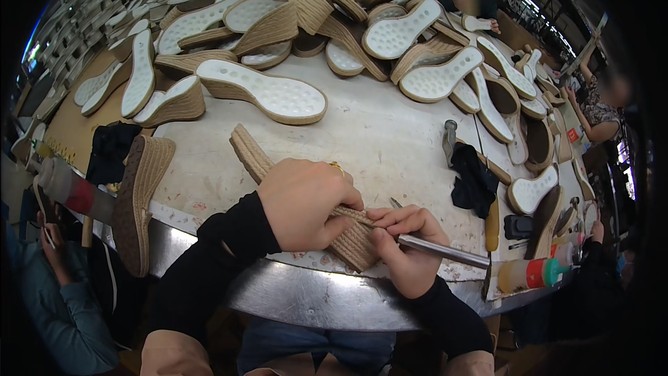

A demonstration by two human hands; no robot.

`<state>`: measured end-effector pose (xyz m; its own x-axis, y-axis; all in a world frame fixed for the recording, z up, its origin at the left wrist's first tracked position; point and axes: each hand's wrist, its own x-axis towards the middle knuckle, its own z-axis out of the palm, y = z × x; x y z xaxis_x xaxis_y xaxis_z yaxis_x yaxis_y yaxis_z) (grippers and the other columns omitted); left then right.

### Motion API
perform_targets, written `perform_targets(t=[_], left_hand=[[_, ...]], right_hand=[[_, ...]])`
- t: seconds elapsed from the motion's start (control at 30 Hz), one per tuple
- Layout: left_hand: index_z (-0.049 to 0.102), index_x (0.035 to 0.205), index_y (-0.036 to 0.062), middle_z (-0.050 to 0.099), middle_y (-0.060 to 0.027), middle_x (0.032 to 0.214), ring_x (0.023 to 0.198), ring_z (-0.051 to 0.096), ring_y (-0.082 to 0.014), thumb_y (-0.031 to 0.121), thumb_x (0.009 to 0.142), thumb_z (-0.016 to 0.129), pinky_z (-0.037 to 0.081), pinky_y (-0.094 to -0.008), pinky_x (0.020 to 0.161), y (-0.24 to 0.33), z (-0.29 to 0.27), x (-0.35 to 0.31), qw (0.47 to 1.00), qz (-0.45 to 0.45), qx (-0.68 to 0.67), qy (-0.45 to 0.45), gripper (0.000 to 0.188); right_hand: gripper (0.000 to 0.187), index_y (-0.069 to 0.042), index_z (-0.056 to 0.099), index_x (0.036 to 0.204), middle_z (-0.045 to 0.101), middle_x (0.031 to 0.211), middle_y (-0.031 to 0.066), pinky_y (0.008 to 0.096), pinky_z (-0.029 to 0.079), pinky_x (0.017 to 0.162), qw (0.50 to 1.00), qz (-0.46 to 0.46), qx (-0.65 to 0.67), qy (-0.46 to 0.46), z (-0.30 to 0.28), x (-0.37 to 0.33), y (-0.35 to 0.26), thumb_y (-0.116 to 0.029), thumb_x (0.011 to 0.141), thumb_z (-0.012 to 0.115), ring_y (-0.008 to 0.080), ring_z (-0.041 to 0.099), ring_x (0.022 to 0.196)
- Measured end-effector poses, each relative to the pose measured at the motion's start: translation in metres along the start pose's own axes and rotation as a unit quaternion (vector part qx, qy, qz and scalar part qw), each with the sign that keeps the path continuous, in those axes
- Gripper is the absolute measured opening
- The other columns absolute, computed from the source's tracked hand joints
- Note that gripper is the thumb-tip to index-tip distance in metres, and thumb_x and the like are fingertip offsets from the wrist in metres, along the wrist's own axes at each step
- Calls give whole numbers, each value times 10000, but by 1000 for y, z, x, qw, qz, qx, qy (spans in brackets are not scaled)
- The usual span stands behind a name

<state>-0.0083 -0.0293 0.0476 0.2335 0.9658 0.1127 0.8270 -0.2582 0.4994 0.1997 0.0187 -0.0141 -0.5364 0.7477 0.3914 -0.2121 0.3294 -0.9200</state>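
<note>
A rope-wrapped wedge sole is tilted over the near edge of the worktable. My left hand is closed around it, thumb and fingers pressing on its braided side. Close beside it, my right hand is closed on a slim metal tool with a round silver shaft that points out to the right. The right fingertips touch the sole's upper edge, and a small pointed tip shows just above them. Whether that tip belongs to the same tool I cannot tell. Another wedge sole stands at the left table edge.
Many wedge soles with white dimpled insoles are heaped across the back. On the right lie a hammer, a black cloth and a bottle with a green cap. A red-banded bottle is at left. Other people work on both sides.
</note>
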Motion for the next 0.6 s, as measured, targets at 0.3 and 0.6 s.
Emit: perform_targets(t=[0.3, 0.6], left_hand=[[768, 824, 108, 708, -110, 767, 719, 684, -312, 221, 744, 703, 545, -407, 653, 2, 3, 5, 998, -42, -19, 38, 153], [758, 842, 126, 702, -48, 797, 758, 675, -276, 227, 774, 699, 512, -386, 647, 6, 0, 8, 997, -78, 0, -1, 135]], right_hand=[[212, -7, 491, 978, 686, 961, 177, 292, 555, 825, 996, 53, 53, 56, 8, 6, -5, 95, 879, 650, 212, 694, 938], [212, 24, 514, 1009, 696, 984, 195, 250, 556, 782, 986, 76, 130, 69, 6, 9, -3, 86, 875, 666, 136, 670, 899]])
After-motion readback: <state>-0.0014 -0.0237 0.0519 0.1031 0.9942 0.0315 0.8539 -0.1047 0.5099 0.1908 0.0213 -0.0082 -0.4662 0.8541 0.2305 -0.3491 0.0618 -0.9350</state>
